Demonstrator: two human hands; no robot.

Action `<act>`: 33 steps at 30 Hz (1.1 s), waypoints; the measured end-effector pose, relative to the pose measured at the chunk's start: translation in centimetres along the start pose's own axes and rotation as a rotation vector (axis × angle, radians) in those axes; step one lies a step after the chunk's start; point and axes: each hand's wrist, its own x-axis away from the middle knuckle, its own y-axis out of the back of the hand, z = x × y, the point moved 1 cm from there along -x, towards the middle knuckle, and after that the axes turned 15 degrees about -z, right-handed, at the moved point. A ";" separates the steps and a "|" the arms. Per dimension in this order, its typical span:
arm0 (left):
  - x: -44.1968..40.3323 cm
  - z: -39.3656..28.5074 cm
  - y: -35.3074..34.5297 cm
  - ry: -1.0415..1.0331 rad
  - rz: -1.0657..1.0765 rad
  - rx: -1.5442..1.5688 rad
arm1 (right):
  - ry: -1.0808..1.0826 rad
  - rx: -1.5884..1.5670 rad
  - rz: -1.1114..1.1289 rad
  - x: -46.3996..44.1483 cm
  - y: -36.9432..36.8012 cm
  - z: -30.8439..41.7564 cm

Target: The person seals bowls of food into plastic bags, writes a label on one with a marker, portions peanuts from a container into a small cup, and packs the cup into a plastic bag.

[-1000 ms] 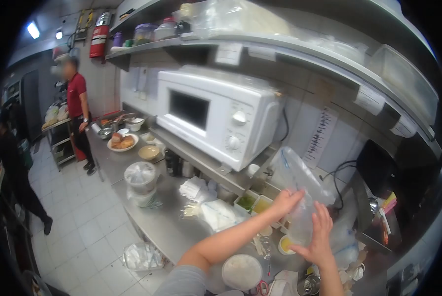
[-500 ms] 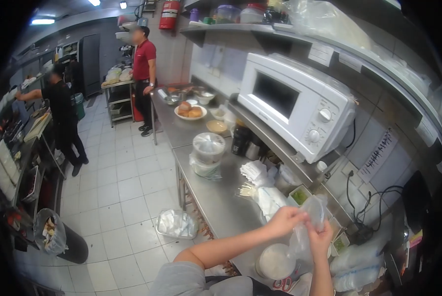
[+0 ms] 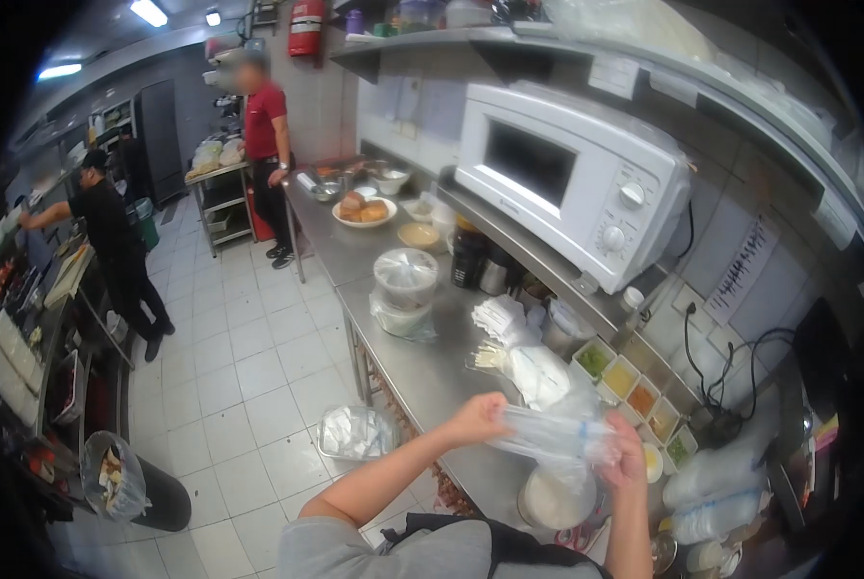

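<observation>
- My left hand (image 3: pixel 480 422) is closed on one end of a clear plastic bag (image 3: pixel 543 434); its fingertips are hard to separate from the plastic.
- My right hand (image 3: pixel 627 452) has the other end, fingers curled about it; the film blurs against the palm, so I cannot tell which fingers press and which only rest.
- The bag hides part of the round tub (image 3: pixel 548 507) below it, and I cannot make out what the tub holds.
- Red-handled scissors (image 3: pixel 574 537) show only in part beside my right forearm, their blades lost to me.
- The shelf (image 3: pixel 509 37) over the microwave (image 3: pixel 528 164) runs past the top of my view, with some of its goods cut off.
- Dark, curved corners swallow the edges of the room.
- The bag is stretched between my hands, above the near part of the steel counter (image 3: pixel 441 372) and left of the small food containers (image 3: pixel 641 396).
- It looks thin, see-through and creased, whitish where the film doubles, with a pale bluish band near my right hand.
- Its mouth is hard to find among the folds, and a loose part droops toward the tub.
</observation>
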 end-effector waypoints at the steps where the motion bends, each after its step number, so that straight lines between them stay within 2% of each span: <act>1: -0.5 1.0 0.3 0.092 -0.204 -0.067 | 0.003 -0.008 -0.024 0.8 -1.2 -0.5; 2: -0.8 2.1 0.5 0.186 -0.402 -0.140 | -0.028 -0.105 0.134 1.3 -3.0 -1.1; 3: -0.9 2.2 0.5 0.191 -0.489 0.001 | -0.051 -0.204 0.289 1.7 -4.2 -1.0; 4: -1.1 2.2 0.9 0.201 -0.573 0.142 | -0.035 -0.218 0.252 1.3 -3.1 -0.9; 6: -0.8 -0.2 1.3 0.289 -0.491 0.353 | 0.284 0.637 0.185 0.4 -0.5 -0.5; 7: -0.3 -1.7 0.8 0.317 -0.454 0.350 | 0.286 0.630 0.139 0.4 -0.1 -0.2; 9: 1.1 -4.9 -0.7 0.395 -0.284 0.533 | 0.680 1.515 -0.150 0.4 -1.5 -0.4; 10: 1.7 -5.7 -1.1 0.419 -0.254 0.530 | 0.664 1.515 -0.189 0.4 -1.0 -1.2; 12: 2.6 -6.3 -1.5 0.286 -0.108 0.476 | 0.952 1.601 -0.480 -0.3 0.3 -3.0; 13: 2.7 -5.7 -1.2 0.305 -0.092 0.478 | 0.934 1.605 -0.503 0.1 -0.8 -3.2; 15: 2.6 -5.3 -1.0 -0.271 0.038 -0.320 | 0.559 1.666 -0.502 0.4 -2.8 -3.1; 16: 2.6 -5.4 -1.2 -0.263 0.053 -0.315 | 0.568 1.702 -0.501 -0.1 -2.3 -3.5; 18: 2.6 -5.8 -1.7 -0.416 -0.030 -0.916 | 0.470 1.703 -0.496 -0.1 -3.5 -2.7; 19: 2.5 -5.6 -2.0 -0.411 -0.013 -0.910 | 0.387 1.701 -0.479 0.1 -3.8 -2.5; 20: 2.3 -5.1 -2.3 -0.271 -0.064 -0.956 | 0.372 1.696 -0.495 0.2 -2.9 -3.0; 21: 2.1 -4.7 -2.5 -0.131 -0.113 -1.001 | 0.540 1.653 -0.324 0.2 -2.2 -3.5; 22: 1.9 -4.3 -2.6 -0.130 -0.094 -0.996 | 0.705 1.599 -0.153 0.5 -1.6 -3.8; 23: 1.8 -3.9 -2.3 -0.095 -0.166 -0.938 | 0.693 1.602 -0.169 1.2 -0.7 -3.9; 24: 1.7 -3.4 -1.9 -0.059 -0.238 -0.879 | 0.882 1.549 -0.266 2.5 -1.1 -3.3; 25: 1.7 -2.4 -1.3 -0.055 -0.224 -0.876 | 1.069 1.487 -0.361 3.6 -1.1 -3.0; 26: 1.8 -1.0 -0.3 -0.093 -0.223 -0.872 | 1.059 1.490 -0.374 4.5 -0.3 -3.7; 28: 2.3 2.4 1.7 -0.132 -0.205 -0.867 | 0.795 1.212 -0.929 7.3 2.1 -6.1; 30: 3.1 5.7 3.0 -0.052 -0.276 -0.901 | 0.610 0.995 -1.058 9.5 5.4 -10.7; 31: 3.3 5.3 2.7 -0.051 -0.262 -0.899 | 0.606 0.994 -1.072 10.0 6.9 -13.3; 33: 4.3 3.3 1.4 -0.023 -0.327 -0.990 | 0.525 0.628 -1.174 10.7 9.5 -17.3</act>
